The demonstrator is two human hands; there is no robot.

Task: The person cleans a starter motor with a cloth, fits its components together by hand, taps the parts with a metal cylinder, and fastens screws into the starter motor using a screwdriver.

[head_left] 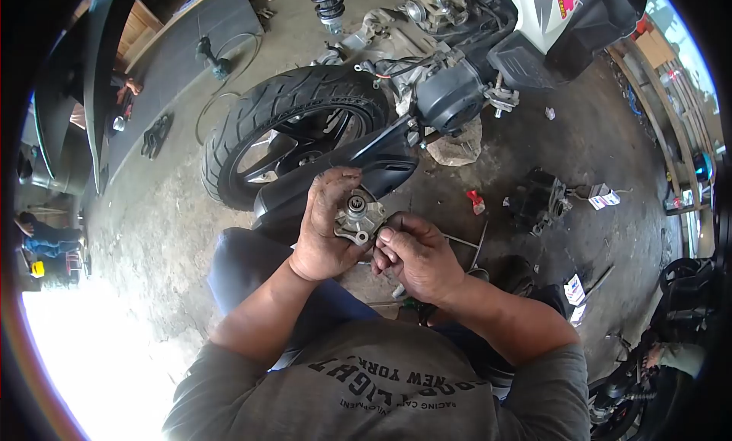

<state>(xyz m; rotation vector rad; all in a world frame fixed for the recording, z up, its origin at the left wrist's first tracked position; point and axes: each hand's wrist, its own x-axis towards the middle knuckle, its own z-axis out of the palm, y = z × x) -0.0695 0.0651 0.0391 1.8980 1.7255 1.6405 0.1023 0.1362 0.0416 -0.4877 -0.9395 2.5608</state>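
Note:
My left hand (pixel 324 231) is wrapped round a small cast-metal engine part (pixel 361 217) with a round hub in its middle and a bolt-hole lug at its lower edge. Held over my lap, the part faces up toward me. At its right edge is my right hand (pixel 418 256), its thumb and fingers closed in a pinch; what they grip, if anything, is hidden. Just beyond my hands lies the scooter's black drive-side casing (pixel 381 162), alongside the rear wheel (pixel 297 124).
The scooter's engine (pixel 450 90) stands ahead. On the concrete floor at the right are a dark engine part (pixel 537 201), a small red item (pixel 476 202) and a white-and-red packet (pixel 574 289). Black gloves (pixel 155 136) lie at the left. Another person (pixel 49 239) is at the far left.

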